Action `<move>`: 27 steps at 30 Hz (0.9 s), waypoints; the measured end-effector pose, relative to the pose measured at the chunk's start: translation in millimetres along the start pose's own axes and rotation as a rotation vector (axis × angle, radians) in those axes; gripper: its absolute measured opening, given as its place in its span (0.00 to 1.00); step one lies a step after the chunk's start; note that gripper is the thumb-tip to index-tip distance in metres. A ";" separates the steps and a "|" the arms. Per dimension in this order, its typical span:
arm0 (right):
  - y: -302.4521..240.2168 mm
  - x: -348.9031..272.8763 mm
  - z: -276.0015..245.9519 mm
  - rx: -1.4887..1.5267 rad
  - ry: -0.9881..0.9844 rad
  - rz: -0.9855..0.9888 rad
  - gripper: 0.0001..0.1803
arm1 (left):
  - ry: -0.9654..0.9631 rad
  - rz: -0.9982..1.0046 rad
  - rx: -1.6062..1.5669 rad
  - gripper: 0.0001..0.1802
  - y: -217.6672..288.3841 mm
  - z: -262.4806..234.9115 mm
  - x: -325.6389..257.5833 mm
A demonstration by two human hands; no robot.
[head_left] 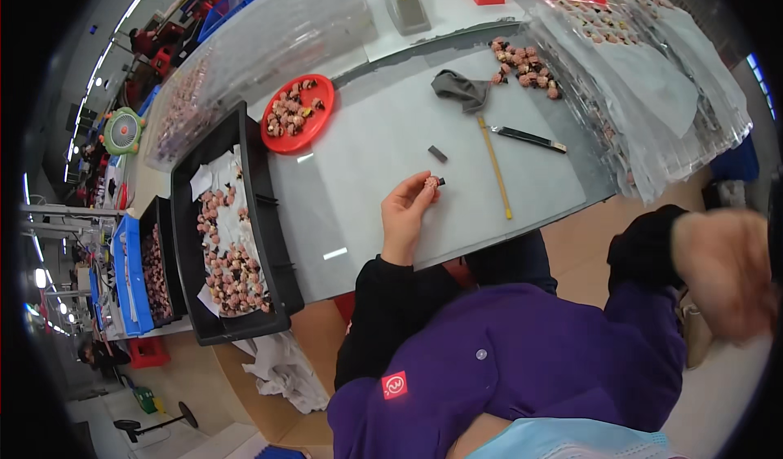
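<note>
Over the near part of the white worktop (359,190), my left hand (405,213) pinches a small pink bumpy figurine (432,182) with a dark end between thumb and fingertips. Just beyond it lies a small dark grey block (438,154). My right hand (724,271) is off the table at the far right, smeared by motion, so its fingers cannot be read. Between the hands, a thin yellow stick (496,169) and a black-handled knife-like tool (530,139) lie on the worktop. Behind them sits a crumpled grey cloth (462,90).
Loose pink pieces (530,69) lie at the back right beside plastic-wrapped trays (644,92). A red round dish (324,121) and a black crate (273,239), both holding similar pieces, stand at the left. A tape dispenser (408,11) stands at the back.
</note>
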State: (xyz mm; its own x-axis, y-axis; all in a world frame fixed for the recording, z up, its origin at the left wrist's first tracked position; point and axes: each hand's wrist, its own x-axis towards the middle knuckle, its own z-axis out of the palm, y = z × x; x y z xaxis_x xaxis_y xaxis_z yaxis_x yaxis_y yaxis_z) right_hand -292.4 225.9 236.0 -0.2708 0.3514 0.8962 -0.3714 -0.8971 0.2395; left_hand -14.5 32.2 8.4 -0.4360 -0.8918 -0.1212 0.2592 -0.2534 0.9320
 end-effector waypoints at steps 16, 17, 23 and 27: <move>83.6 -256.5 -3.1 -0.784 -0.869 1.179 0.11 | 0.023 -0.064 -0.115 0.15 0.1 -16.5 -11.5; 81.8 -250.4 7.2 -0.784 -0.874 1.179 0.11 | 0.021 -0.062 -0.120 0.15 0.6 -15.7 -10.9; 62.4 -236.3 66.8 -0.449 -1.135 1.141 0.10 | 0.001 -0.042 -0.123 0.15 -2.2 -19.3 -9.7; 60.0 -244.4 74.6 -0.454 -1.305 0.836 0.11 | -0.017 -0.032 -0.131 0.15 -3.7 -19.2 -9.6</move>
State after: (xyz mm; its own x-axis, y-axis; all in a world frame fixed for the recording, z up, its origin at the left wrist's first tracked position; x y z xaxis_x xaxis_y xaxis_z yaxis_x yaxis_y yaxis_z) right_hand -182.2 66.2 59.2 0.2912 -0.8390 0.4596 -0.7986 -0.4777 -0.3661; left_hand 5.3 34.5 -0.4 -0.4600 -0.8762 -0.1438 0.3548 -0.3299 0.8748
